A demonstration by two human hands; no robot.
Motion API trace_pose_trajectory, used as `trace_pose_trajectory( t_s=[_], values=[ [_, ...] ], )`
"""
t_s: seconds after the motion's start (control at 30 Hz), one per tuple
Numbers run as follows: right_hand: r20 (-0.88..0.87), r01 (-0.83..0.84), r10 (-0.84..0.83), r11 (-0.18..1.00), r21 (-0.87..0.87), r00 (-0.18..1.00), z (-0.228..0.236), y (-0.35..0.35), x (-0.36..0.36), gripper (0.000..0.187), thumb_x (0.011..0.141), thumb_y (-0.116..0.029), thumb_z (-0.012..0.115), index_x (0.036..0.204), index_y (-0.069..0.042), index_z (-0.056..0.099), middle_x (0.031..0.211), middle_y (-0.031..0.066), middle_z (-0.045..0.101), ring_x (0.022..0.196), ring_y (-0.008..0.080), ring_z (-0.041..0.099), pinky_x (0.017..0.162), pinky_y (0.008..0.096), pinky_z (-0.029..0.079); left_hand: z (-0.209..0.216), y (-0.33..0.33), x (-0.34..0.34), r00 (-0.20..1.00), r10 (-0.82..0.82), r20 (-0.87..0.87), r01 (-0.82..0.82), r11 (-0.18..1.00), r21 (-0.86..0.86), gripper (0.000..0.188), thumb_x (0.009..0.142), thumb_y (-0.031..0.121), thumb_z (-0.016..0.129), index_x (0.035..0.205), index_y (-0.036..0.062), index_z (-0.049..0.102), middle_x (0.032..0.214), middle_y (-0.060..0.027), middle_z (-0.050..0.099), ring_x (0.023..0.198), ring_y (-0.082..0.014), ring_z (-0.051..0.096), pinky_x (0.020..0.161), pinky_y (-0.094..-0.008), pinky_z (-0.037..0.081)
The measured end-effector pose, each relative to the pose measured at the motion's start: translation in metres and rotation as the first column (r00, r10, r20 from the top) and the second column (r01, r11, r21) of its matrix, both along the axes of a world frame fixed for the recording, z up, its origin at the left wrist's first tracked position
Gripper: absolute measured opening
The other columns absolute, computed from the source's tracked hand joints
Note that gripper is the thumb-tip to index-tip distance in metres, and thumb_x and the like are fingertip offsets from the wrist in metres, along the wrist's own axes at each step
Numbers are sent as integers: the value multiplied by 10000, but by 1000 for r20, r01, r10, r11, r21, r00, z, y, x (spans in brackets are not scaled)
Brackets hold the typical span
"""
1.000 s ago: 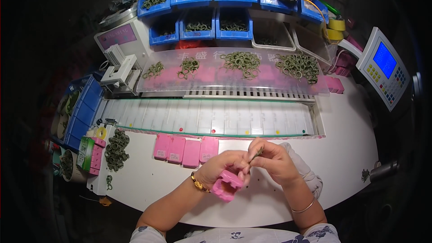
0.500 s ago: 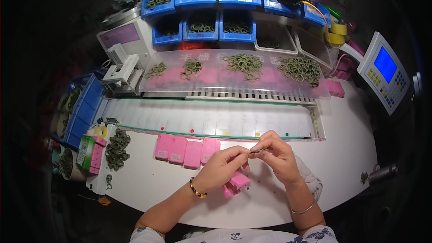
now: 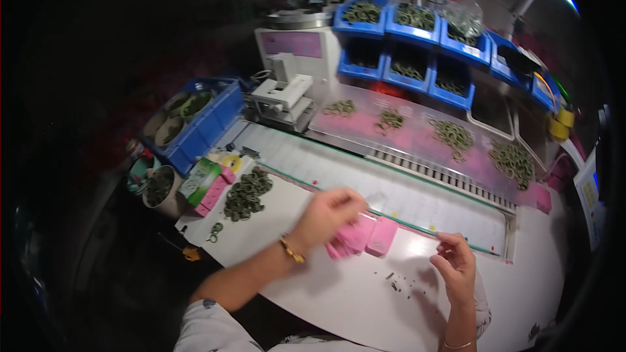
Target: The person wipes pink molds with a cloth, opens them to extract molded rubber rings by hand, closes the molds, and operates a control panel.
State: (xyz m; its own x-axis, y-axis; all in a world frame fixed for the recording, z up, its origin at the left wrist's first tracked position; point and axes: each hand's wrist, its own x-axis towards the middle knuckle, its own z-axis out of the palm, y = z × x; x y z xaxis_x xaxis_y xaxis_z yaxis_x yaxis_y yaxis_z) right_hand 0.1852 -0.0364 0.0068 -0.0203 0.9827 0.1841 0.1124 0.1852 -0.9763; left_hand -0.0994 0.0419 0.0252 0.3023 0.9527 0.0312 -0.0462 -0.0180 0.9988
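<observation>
My left hand (image 3: 329, 218), blurred by motion, is raised over the near side of the glass-edged trough. Its fingers are smeared, so I cannot tell what they hold. Just below it shows a rough-edged pink piece (image 3: 342, 244); whether the hand touches it is unclear. Beside that lies a flat pink block (image 3: 382, 236) on the table. To the right, my right hand (image 3: 456, 264) hovers with fingers bent and the thumb apart, nothing visible between them. Small dark bits (image 3: 395, 284) lie scattered on the white table between my forearms.
A pile of dark green rings (image 3: 248, 194) lies at the left, beside a green box (image 3: 201, 179). More ring heaps (image 3: 452, 137) sit on a clear sheet behind the long white trough (image 3: 352, 179). Blue bins (image 3: 412, 23) stand at the back; a keypad screen (image 3: 590, 189) is at right.
My view has swung left and tilted. My hands, together at a small item before, are now apart: the left by the pink blocks, the right off to the right. Dark bits on the table are now uncovered.
</observation>
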Motion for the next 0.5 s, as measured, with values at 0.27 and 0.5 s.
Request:
trace_pose_trajectory(
  t_s=[0.27,0.5],
  values=[
    [-12,82,-83,992,-95,996,6,1,-4,272,791,90,591,1046,2,626,918,2,536,844,80,500,757,209,416,75,88,-282,621,752,-222,-716,659,231,112,847,96,626,895,-5,636,717,-131,673,570,-216,668,445,-308,533],
    [56,99,-95,993,-63,994,15,-6,-1,254,757,87,606,995,2,631,921,25,529,820,96,512,714,210,411,76,94,-487,-24,631,-776,-483,672,561,143,823,109,664,865,-23,702,840,-123,693,730,-210,669,604,-324,538]
  ],
)
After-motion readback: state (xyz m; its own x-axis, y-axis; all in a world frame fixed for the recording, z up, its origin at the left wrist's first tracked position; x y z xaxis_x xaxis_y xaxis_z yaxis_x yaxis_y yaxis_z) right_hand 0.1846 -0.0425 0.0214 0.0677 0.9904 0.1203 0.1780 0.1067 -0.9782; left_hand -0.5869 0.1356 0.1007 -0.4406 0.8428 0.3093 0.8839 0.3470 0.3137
